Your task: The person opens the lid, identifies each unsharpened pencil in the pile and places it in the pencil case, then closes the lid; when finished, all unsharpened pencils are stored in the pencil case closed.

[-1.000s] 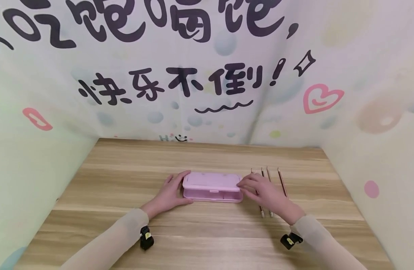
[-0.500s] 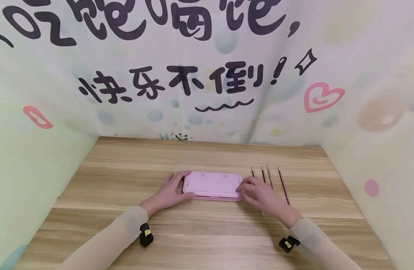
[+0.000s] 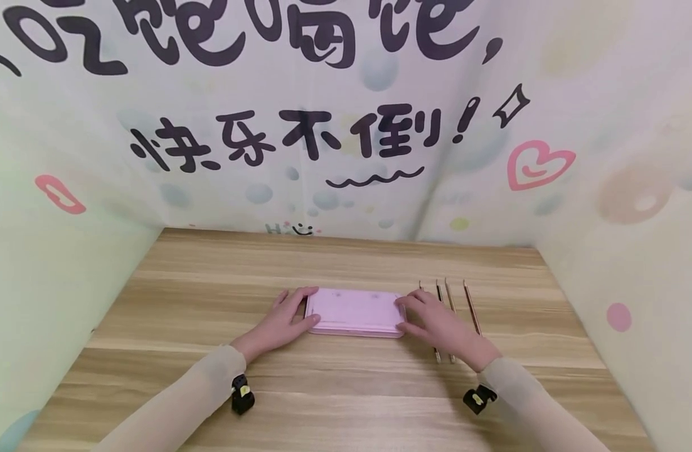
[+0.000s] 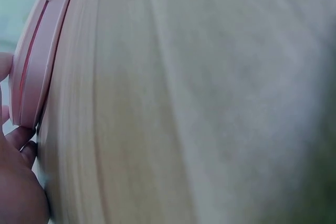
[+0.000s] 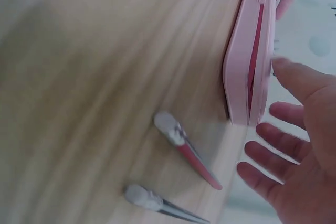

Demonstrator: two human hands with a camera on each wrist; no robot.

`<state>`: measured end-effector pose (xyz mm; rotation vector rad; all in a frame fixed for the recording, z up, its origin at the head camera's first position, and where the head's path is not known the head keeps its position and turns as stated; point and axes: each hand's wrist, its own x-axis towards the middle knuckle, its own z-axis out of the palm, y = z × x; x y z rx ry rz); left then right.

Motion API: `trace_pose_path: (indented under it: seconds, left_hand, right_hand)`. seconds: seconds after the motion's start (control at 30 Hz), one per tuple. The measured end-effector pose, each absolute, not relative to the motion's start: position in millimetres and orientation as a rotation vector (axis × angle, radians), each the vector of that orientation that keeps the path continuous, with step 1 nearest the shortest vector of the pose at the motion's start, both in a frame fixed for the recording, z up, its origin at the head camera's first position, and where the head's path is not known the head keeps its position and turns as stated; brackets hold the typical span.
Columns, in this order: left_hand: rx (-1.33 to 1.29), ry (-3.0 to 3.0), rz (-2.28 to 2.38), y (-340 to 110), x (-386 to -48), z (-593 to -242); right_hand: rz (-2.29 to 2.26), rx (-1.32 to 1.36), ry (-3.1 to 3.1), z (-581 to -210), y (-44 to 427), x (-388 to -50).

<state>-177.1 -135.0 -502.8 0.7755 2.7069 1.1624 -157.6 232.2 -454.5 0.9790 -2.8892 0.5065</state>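
A pink pencil case (image 3: 354, 312) lies on the wooden table with its lid lowered. A thin reddish gap runs between lid and base in both wrist views. My left hand (image 3: 278, 320) grips the case's left end, thumb on the lid's front corner and a finger at the back corner. At the other end is my right hand (image 3: 438, 320), thumb and index finger at the lid's right corners. The right wrist view shows its other fingers (image 5: 275, 148) loosely extended beside the case. Several pencils (image 3: 472, 307) lie to the right, partly hidden under the right hand and forearm.
The wooden table (image 3: 334, 395) reaches back to a printed cloth wall (image 3: 300, 201), with side walls left and right. Two silvery pencil ends (image 5: 167, 121) lie close below the right hand in the right wrist view.
The lid has come down from partly raised to nearly flush with the base. My left thumb has moved onto the lid's front corner, and my right fingers have spread across its right end.
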Motion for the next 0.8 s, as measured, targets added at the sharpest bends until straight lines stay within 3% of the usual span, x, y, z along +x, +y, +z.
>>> trace_pose_path:
  seconds: [0.8]
  left_hand:
    - [0.748,2.680,1.117,-140.2,-170.1,-493.3]
  right_hand:
    - [0.501,0.940,-3.042,-456.9,235.2,-162.2]
